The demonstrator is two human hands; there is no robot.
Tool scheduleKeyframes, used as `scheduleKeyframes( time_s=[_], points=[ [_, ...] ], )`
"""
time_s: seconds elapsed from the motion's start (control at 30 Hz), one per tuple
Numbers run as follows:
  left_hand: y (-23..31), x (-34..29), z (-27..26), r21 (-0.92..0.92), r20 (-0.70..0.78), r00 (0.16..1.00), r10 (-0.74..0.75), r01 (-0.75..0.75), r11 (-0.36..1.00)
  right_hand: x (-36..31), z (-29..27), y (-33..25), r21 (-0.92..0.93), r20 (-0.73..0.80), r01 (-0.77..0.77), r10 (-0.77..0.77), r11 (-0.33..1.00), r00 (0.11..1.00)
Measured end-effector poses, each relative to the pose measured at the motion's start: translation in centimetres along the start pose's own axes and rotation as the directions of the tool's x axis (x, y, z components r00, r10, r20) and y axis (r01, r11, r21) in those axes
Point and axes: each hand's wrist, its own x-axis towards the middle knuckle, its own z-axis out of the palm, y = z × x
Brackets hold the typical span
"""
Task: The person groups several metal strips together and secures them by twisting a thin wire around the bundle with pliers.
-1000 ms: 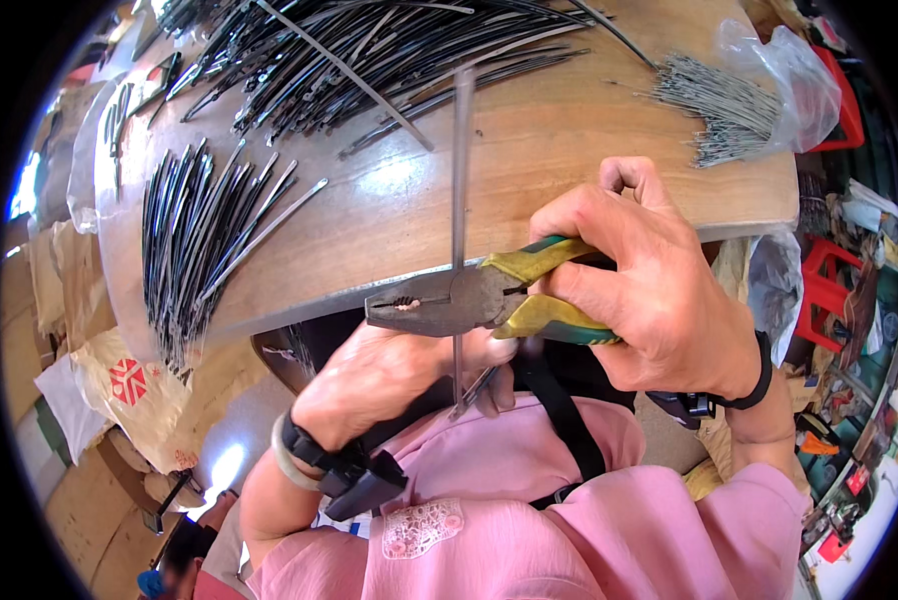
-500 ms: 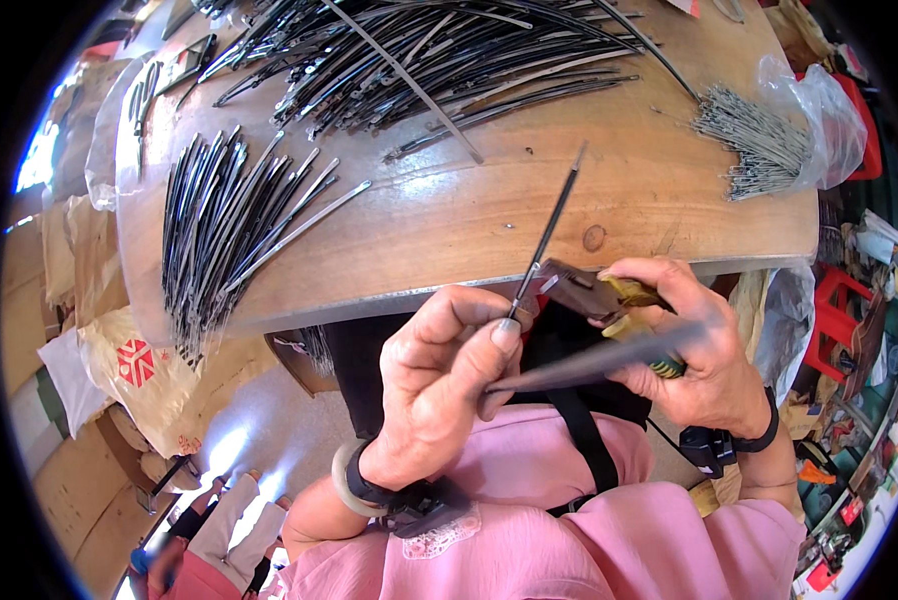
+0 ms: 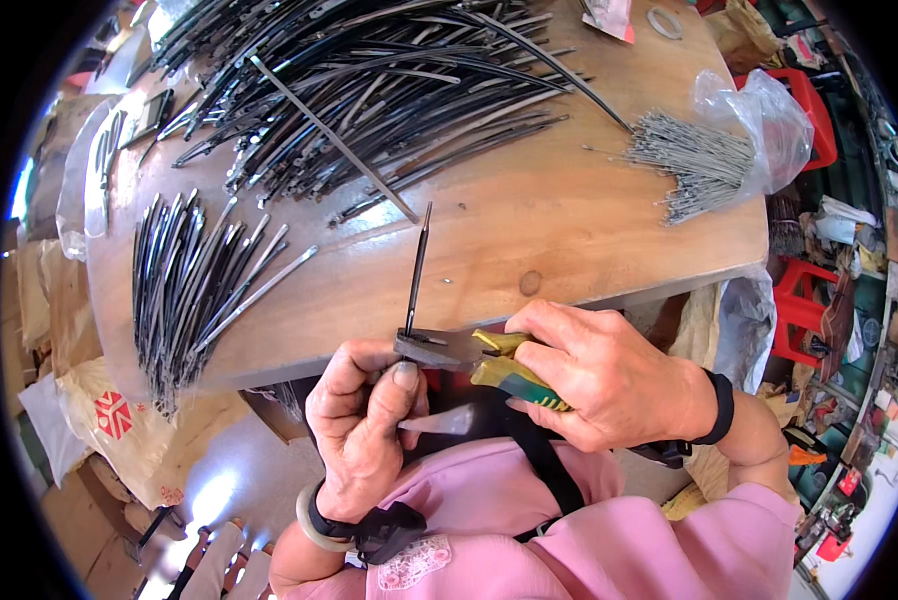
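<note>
L hand point(image 3: 354, 430) grip pinching dark strip point(image 3: 418, 270), axis pointing away over worktop point(image 3: 509, 240) near edge. R hand point(image 3: 619, 385) grip wrapped on pliers point(image 3: 504, 373), nose at strip just beyond L hand, clamped or not n/c.

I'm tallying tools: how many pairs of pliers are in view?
1: the yellow-and-green-handled pliers in the right hand, near the left hand. Others may be hidden in the clutter at right.

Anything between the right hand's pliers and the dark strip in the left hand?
Nothing visible: the pliers in the right hand appear to meet the dark strip just beyond the left hand.
</note>
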Motion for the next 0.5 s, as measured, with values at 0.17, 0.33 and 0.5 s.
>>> scheduleKeyframes(
  time_s=[0.17,0.33,0.5],
  points=[
    [-0.2,-0.8,-0.8,-0.029,-0.042,0.999,0.002,-0.004,1.000,0.5,0.7,0.1,0.031,-0.051,0.086,-0.084,0.996,0.995],
    [-0.4,-0.7,-1.2,-0.038,-0.081,0.995,-0.060,0.057,0.998,1.1,1.9,-0.2,-0.050,-0.001,0.062,-0.062,0.997,0.998],
    [1.4,0.4,-3.9,-0.035,-0.105,0.991,-0.079,0.076,0.996,1.9,-0.8,1.7,0.039,-0.085,0.099,-0.096,0.994,0.992]
  ],
)
